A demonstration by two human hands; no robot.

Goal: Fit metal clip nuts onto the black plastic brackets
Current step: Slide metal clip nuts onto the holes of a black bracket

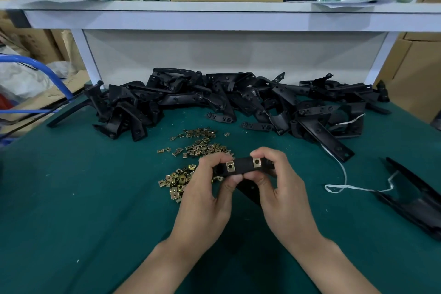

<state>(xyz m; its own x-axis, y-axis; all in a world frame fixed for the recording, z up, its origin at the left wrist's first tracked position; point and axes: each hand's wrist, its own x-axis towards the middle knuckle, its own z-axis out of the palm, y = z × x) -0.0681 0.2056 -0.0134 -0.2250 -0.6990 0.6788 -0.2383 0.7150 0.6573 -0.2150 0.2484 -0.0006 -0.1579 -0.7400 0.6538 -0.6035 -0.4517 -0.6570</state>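
Bench mat [95,198] green; bracket pile [238,98], clip nuts [200,143], shelf [191,19] above.

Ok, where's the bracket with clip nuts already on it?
The bracket is at centre of the head view, gripped by left hand and right hand, just right of the loose nuts.

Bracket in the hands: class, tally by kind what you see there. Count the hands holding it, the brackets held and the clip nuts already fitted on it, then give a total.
Hands: 2, left hand and right hand
Black bracket held: 1
Clip nuts fitted on it: 2
Total: 5
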